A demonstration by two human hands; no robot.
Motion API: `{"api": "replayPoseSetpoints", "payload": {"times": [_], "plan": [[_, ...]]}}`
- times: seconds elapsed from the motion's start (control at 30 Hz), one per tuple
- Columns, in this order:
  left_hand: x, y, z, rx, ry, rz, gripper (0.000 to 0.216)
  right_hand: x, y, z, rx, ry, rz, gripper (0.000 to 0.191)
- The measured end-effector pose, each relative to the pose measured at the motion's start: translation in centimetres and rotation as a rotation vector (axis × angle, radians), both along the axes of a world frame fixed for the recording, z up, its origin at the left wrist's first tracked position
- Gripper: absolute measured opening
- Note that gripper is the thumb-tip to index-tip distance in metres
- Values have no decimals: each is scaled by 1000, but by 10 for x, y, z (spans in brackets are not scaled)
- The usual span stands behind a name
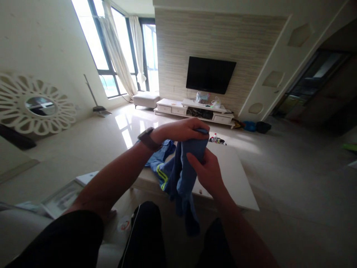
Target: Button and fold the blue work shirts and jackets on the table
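Observation:
A blue garment (188, 175) with a yellow-green stripe hangs from both my hands above the near side of a white table (237, 178). My left hand (192, 128), with a watch on the wrist, grips the upper end of the folded cloth from above. Lower and to the right, my right hand (208, 167) pinches the same fold, its thumb flat on the front and its fingers hidden behind. Part of the blue cloth (160, 158) trails to the left over the table. The cloth's lower end dangles between my knees.
A bottle with a red cap (215, 137) shows past the table's far edge. Farther off stand a white TV cabinet (178, 108) and a padded bench (145, 99). A framed picture (63, 197) lies at my left, near a sofa (22, 230).

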State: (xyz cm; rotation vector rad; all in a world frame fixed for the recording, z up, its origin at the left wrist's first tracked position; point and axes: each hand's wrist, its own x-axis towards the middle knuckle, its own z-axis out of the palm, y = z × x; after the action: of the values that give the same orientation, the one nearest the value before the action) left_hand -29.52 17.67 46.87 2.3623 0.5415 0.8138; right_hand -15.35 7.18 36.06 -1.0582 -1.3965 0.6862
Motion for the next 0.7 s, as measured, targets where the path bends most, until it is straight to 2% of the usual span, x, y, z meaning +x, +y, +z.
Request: {"api": "replayPoseSetpoints", "payload": {"times": [0.07, 0.17, 0.23, 0.3, 0.37, 0.4, 0.47, 0.53, 0.6, 0.7], "plan": [[19, 4, -23, 24, -10, 29, 21, 1, 11, 7, -81, 61, -37, 39], [29, -12, -69, 31, -267, 358, 14, 17, 27, -7, -124, 240, -111, 41], [30, -43, -107, -60, -433, 539, 33, 32, 31, -19, -92, 346, -215, 40], [30, -85, -147, -287, -405, 517, 51, 44, 29, -22, -29, 412, -313, 40], [34, -131, -187, -492, -262, 387, 72, 53, 25, -14, 19, 475, -352, 38], [37, -151, -205, -531, -213, 380, 83, 57, 22, -8, 35, 507, -357, 37], [47, -187, -236, -536, -151, 468, 102, 62, 16, 8, 69, 581, -376, 35], [59, -212, -259, -499, -121, 582, 117, 67, 6, 23, 111, 642, -402, 34], [71, -225, -273, -447, -109, 617, 130, 69, -7, 35, 155, 684, -419, 33], [85, -220, -284, -406, -85, 583, 141, 65, -37, 46, 188, 689, -384, 29]]}}
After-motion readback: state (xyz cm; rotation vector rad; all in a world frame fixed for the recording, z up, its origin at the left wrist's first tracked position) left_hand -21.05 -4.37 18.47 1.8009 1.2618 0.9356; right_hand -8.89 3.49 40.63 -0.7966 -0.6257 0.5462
